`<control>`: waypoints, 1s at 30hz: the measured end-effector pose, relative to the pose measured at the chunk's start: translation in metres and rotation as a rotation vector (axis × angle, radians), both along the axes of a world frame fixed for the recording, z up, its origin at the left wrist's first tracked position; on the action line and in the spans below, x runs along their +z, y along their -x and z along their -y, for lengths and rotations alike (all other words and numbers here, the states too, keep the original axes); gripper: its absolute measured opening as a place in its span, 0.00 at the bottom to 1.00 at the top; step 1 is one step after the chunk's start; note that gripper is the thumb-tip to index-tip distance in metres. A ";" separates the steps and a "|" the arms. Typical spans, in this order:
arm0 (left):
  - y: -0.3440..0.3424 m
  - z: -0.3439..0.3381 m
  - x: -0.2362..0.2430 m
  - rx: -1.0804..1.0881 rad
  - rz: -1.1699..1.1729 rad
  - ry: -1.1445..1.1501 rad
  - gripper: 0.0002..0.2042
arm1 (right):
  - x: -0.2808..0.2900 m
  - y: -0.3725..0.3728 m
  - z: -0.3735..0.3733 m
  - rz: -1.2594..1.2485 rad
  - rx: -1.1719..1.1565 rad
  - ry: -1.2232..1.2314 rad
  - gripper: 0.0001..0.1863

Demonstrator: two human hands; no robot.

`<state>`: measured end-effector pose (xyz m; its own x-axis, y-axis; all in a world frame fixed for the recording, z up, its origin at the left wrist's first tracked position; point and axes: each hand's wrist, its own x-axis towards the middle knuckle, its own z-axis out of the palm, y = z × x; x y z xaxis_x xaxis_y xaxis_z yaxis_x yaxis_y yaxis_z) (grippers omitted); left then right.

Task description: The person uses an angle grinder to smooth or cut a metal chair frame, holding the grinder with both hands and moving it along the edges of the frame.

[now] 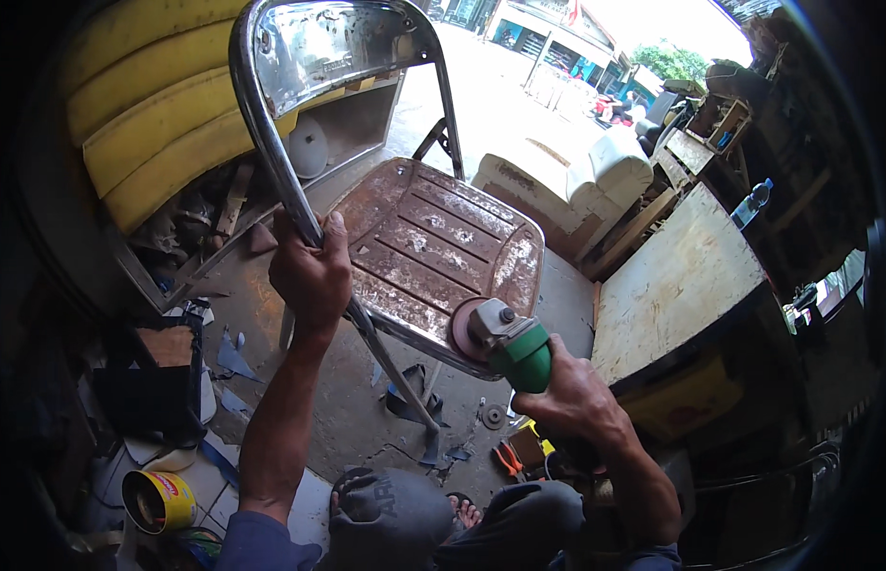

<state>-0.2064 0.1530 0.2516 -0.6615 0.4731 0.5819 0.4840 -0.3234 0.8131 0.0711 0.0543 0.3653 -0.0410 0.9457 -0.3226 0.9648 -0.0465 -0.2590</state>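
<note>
Grinder (521, 348) at near edge of seat (433, 243)

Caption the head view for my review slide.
Left hand grips a metal chair frame; right hand holds a green angle grinder at the rusty seat.

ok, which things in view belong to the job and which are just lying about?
In use:
rusty metal chair, frame gripped by the left hand
green angle grinder, held in the right hand

Apparently just lying about:
yellow can
orange-handled pliers
blue scraps
plastic bottle
</note>
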 end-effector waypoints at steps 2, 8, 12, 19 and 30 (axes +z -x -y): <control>0.000 -0.002 0.002 0.016 -0.049 -0.044 0.12 | 0.000 0.005 -0.005 -0.044 0.027 0.009 0.41; 0.002 0.003 0.002 -0.015 0.007 0.038 0.14 | -0.007 0.019 -0.019 -0.080 0.081 -0.033 0.41; 0.000 0.003 0.000 -0.014 0.001 0.047 0.14 | -0.014 0.031 -0.025 -0.063 0.162 -0.052 0.39; 0.001 0.005 0.001 -0.013 0.003 0.062 0.15 | -0.013 0.050 -0.039 -0.106 0.205 -0.021 0.40; -0.001 0.008 0.003 -0.074 0.056 -0.017 0.15 | -0.018 0.064 -0.062 -0.207 0.221 0.033 0.41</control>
<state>-0.2058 0.1447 0.2551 -0.6568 0.5127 0.5529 0.4118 -0.3704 0.8326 0.0075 0.1167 0.3469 -0.3126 0.8955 -0.3168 0.8794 0.1468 -0.4528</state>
